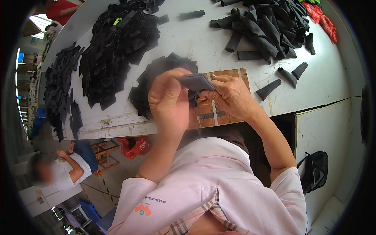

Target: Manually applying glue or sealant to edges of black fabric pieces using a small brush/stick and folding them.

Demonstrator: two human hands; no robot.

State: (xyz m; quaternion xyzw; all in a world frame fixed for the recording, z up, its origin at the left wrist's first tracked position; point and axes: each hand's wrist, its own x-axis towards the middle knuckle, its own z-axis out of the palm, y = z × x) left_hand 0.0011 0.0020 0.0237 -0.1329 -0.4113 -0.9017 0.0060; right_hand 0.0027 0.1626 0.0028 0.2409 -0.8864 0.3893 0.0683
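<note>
Between my hands, above the table's front edge, is a small dark grey fabric tube (197, 82). My left hand (170, 96) pinches its left end between thumb and fingers. At the other end my right hand (231, 96) grips the cloth, its fingers curled in. Under the hands lies a worn brown board (241, 78) with pale strips across it. Beside the board, partly behind my left hand, sits a pile of flat black fabric pieces (143, 88).
A large black fabric heap (117, 51) and a smaller one (60, 78) lie to the left. Rolled dark tubes (266, 29) are piled at the back right, near red plastic bags (323, 21). Another person (72, 164) sits at the left; a black bag (314, 170) hangs at the right.
</note>
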